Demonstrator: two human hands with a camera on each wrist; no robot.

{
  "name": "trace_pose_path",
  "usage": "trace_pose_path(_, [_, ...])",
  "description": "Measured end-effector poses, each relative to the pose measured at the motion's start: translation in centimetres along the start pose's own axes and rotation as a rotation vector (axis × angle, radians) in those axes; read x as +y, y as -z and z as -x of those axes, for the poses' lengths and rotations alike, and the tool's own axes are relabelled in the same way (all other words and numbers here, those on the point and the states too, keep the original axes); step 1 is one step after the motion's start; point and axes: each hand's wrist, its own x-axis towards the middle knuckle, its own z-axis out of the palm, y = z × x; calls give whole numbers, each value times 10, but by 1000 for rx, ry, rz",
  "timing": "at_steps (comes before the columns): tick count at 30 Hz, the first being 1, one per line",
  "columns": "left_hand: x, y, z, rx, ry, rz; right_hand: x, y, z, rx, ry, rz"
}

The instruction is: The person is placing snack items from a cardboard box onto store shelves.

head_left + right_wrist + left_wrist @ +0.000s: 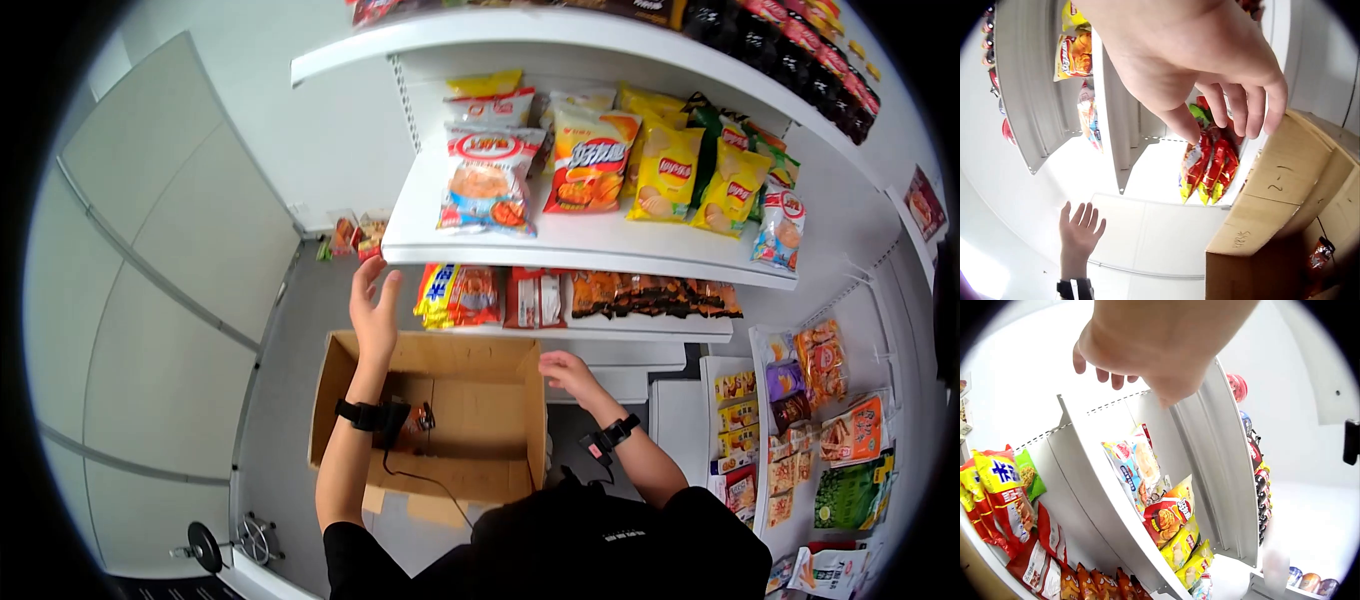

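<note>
My left hand (pixel 373 318) is raised near the left end of the snack shelf (pixel 620 244), fingers extended and holding nothing. Over the right rim of an open cardboard box (pixel 470 420) hovers my right hand (pixel 570 375), its fingers loosely bent and empty. A small dark, shiny packet (pixel 1321 253) lies inside the box, partly hidden by the left wrist camera in the head view. Closest to the hands on the lower shelf are yellow-and-red snack bags (pixel 462 296), a red-and-white bag (pixel 535 298) and a row of orange-brown packets (pixel 650 296).
Chip bags stand along the middle shelf, including a white-and-blue bag (pixel 488 185), an orange bag (pixel 590 160) and yellow bags (pixel 665 172). Dark bottles (pixel 800 65) line the upper shelf. More snacks fill a side rack (pixel 760 430) at right. A wheeled stool base (pixel 258 538) stands at lower left.
</note>
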Motion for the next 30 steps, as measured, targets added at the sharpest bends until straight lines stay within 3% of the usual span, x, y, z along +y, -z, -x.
trace_pose_path(4, [-14, 43, 59, 97, 162, 11, 33, -2, -9, -41, -199, 88])
trace_pose_path(10, [-144, 136, 166, 176, 542, -87, 92, 3, -17, -102, -388, 41])
trace_pose_path(14, [-193, 195, 234, 273, 788, -46, 108, 8, -16, -40, -376, -14])
trace_pose_path(16, [-200, 212, 256, 340, 825, -71, 110, 4, -18, -33, -392, 41])
trace_pose_path(18, [-200, 225, 270, 376, 979, -11, 107, -1, -20, -20, -396, 99])
trace_pose_path(21, [-212, 237, 287, 493, 950, 153, 104, -13, -25, -5, -418, 206])
trace_pose_path(25, [-231, 251, 293, 493, 909, 277, 106, -25, -40, 4, -541, 264])
trace_pose_path(30, [-237, 261, 285, 546, 1071, 311, 100, -45, -63, 10, -716, 215])
